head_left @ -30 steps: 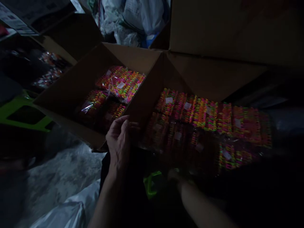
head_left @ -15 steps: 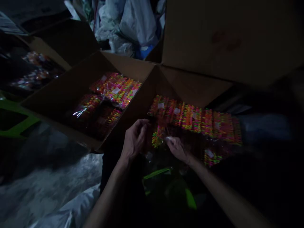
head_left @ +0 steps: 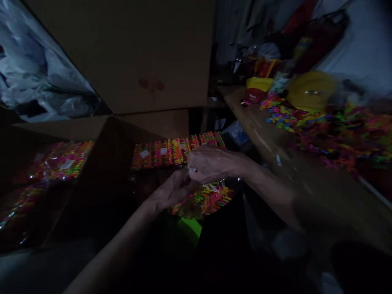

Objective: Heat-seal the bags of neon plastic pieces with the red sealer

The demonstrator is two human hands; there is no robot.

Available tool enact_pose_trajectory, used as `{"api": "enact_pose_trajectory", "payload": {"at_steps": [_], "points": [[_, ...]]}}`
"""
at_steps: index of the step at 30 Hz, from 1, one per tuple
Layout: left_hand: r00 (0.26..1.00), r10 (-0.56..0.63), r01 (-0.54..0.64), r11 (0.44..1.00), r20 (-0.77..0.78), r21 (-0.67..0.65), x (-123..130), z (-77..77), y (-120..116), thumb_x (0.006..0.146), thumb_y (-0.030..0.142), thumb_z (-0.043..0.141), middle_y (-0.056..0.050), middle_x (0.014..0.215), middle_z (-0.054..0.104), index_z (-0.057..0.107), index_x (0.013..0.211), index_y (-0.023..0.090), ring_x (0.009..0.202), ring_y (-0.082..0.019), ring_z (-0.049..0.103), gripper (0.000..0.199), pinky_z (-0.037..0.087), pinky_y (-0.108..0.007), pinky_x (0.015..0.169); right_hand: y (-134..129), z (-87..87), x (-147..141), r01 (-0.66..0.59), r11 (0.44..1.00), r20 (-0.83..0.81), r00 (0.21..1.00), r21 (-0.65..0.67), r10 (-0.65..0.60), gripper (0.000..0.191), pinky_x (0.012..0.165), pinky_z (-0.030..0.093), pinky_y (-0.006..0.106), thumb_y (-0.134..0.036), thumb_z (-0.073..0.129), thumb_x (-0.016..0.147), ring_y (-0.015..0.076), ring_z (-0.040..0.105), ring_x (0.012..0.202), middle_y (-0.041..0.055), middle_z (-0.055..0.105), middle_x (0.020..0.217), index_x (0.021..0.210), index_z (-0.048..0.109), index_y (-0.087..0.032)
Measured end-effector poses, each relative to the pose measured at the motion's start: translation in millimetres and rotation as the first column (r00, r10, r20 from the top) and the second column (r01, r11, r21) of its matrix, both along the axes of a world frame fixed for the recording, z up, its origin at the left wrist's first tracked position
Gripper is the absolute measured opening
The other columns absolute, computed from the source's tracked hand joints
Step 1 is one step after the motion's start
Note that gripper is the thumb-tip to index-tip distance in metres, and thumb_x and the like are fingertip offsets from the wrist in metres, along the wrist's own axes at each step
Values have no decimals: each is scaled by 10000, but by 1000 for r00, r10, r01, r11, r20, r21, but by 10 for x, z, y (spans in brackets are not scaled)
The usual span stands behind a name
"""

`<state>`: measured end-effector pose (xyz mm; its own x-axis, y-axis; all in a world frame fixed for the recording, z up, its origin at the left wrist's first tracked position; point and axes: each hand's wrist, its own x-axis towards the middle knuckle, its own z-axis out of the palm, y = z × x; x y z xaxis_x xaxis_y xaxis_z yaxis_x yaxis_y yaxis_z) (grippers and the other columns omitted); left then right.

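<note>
My right hand (head_left: 210, 163) is closed, knuckles up, with a small glint at its fingers. Against its fingertips my left hand (head_left: 173, 190) is closed too. Whatever lies between the fingers is hidden by the hands and the dark. Just below them is a heap of small neon plastic pieces (head_left: 214, 199), pink, orange, yellow and green; whether it is bagged I cannot tell. Behind my hands, clear packs of similar coloured pieces (head_left: 157, 154), some with white labels, lie in a row in an open cardboard box (head_left: 153, 122).
At left another cardboard box (head_left: 61, 127) holds more clear packs (head_left: 65, 157). A wooden table (head_left: 263, 139) on the right carries loose coloured pieces (head_left: 330, 134), a yellow bowl-like object (head_left: 310, 92) and a red-and-yellow container (head_left: 258, 87). Something bright green (head_left: 191, 229) shows below my hands.
The view has swung right, bringing the table into sight. My hands, apart before, have come together. The coloured pack that hung near them is now out of sight or behind them.
</note>
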<state>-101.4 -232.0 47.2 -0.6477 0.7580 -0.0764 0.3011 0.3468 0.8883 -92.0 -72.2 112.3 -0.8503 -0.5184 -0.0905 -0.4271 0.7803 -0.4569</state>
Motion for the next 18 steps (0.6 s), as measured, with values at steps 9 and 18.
{"api": "enact_pose_trajectory", "payload": {"at_steps": [9, 18], "points": [[959, 281, -270, 946, -40, 176, 325, 103, 361, 897, 382, 507, -13, 888, 682, 722, 891, 227, 880, -177, 614, 265, 475, -274, 837, 1107, -31, 1043, 375, 863, -208, 864, -338, -458, 491, 874, 451, 344, -448, 707, 731, 224, 558, 1040, 38, 587, 1172, 1168, 599, -252], [882, 371, -448, 850, 290, 276, 252, 255, 385, 775, 333, 685, -54, 1065, 693, 749, 870, 201, 1078, -252, 599, 175, 444, -382, 1000, 887, -605, 1172, 580, 269, 69, 493, -769, -867, 159, 681, 467, 269, -371, 661, 798, 160, 603, 765, 22, 652, 818, 810, 685, -214]]}}
